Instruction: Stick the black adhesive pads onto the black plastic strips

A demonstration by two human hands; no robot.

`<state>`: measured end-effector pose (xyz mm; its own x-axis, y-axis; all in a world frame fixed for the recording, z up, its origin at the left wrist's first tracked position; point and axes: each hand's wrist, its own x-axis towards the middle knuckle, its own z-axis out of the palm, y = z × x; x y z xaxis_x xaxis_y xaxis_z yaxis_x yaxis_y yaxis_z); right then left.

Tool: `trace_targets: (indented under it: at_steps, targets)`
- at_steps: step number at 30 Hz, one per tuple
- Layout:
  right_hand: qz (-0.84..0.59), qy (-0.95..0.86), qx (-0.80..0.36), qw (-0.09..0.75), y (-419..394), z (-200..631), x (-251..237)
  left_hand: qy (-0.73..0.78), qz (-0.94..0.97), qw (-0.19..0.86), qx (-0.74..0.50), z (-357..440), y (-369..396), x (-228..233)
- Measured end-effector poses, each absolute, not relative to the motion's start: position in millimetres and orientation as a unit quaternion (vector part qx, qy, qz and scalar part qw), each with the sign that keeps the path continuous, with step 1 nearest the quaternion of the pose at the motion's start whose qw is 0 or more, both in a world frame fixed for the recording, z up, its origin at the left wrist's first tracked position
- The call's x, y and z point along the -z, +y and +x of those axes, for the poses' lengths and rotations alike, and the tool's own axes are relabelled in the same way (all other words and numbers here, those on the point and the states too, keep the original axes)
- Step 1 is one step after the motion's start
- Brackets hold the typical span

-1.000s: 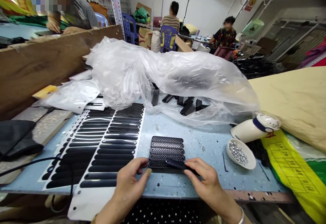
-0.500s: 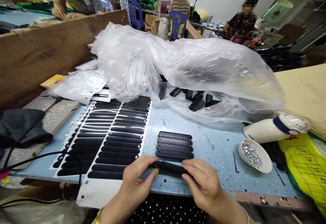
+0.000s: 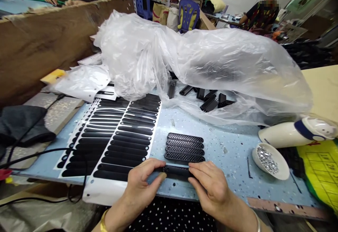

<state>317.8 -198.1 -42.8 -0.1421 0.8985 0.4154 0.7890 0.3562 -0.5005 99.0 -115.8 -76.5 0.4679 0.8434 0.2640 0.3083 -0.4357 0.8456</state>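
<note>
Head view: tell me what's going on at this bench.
Both hands, left and right, pinch a black strip at the table's near edge. Three mesh grilles lie in a row just behind it. A sheet of black stickers lies to the left, a bowl to the right, a plastic bag behind.

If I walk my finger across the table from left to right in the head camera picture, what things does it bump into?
Dark cloth → white sheet of black stickers → row of black mesh strips → small white bowl of shiny bits → yellow printed bag.
</note>
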Motion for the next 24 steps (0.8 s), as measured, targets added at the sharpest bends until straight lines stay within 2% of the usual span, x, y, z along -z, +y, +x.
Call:
trace_targets:
  at_steps: [24]
  targets:
    - [-0.560, -0.775, -0.110, 0.271, -192.5, 316.9, 40.9, 0.374, 0.771, 0.381, -0.349, 98.5, -115.4, 70.5]
